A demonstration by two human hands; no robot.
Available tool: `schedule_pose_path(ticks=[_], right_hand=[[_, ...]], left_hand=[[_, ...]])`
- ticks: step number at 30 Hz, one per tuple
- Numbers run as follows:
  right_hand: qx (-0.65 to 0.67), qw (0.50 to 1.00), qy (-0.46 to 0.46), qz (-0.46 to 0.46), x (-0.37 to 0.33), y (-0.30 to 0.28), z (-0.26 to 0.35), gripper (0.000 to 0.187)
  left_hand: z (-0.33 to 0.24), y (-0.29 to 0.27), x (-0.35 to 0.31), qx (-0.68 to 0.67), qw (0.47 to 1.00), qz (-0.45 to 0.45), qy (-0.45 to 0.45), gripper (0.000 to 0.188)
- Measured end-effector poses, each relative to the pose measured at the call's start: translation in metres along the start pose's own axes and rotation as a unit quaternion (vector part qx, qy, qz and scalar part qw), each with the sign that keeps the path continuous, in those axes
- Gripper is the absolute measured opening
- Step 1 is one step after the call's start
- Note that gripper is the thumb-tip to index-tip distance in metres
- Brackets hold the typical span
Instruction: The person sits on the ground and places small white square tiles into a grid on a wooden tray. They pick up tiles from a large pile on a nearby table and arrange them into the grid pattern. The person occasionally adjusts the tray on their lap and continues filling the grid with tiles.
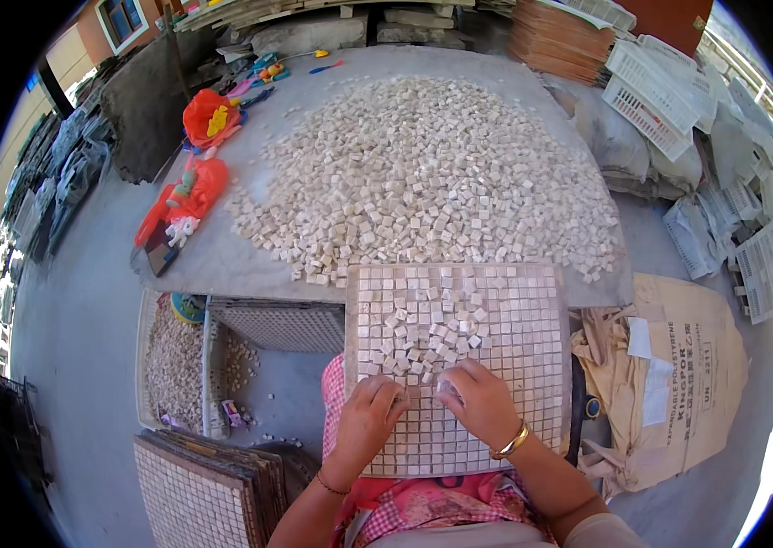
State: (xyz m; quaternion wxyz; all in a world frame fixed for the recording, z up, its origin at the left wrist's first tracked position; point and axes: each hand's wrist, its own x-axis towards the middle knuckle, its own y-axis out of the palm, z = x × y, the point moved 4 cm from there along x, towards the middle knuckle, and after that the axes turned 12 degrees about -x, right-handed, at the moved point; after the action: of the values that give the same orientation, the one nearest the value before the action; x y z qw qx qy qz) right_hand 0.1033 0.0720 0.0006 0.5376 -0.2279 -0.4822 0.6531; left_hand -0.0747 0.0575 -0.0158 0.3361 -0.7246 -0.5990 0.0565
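A square grid tray (532, 365) rests across my lap, its near edge toward me and its far edge against the stone-covered table. Small pale stone cubes fill many of its cells, and a loose heap of cubes (432, 336) lies on top of its upper middle. Just below that heap, my left hand (370, 418) is over the tray with its fingers curled together. My right hand (481, 402) faces it, thumb and fingers also drawn in. Something whitish shows at the fingertips of both hands; whether it is a cube cannot be made out.
Beyond the tray, a big pile of stone cubes (423, 173) covers the table (204, 265). Red plastic bags (208, 187) lie on its left. White crates (151, 365) and stacked filled grid trays (190, 493) stand lower left. A brown sack (688, 384) lies at right.
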Motion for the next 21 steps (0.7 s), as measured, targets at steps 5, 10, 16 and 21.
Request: schedule_pose_path(ticks=[5, 10, 16, 21], right_hand=[[-0.062, 0.998, 0.000, 0.001, 0.005, 0.004, 0.003, 0.028], [-0.058, 0.998, -0.021, -0.008, 0.005, 0.009, 0.000, 0.019], [-0.031, 0.999, -0.018, 0.016, 0.006, 0.016, -0.005, 0.016], [-0.028, 0.999, -0.019, 0.012, 0.008, 0.010, -0.003, 0.018]], left_hand=[[-0.006, 0.007, 0.006, 0.016, 1.000, -0.001, 0.015, 0.028], [-0.005, 0.005, 0.005, 0.010, 1.000, 0.003, 0.023, 0.022], [-0.004, 0.009, 0.007, 0.011, 1.000, 0.003, -0.005, 0.018], [-0.006, 0.002, 0.005, 0.016, 0.999, 0.004, 0.033, 0.018]])
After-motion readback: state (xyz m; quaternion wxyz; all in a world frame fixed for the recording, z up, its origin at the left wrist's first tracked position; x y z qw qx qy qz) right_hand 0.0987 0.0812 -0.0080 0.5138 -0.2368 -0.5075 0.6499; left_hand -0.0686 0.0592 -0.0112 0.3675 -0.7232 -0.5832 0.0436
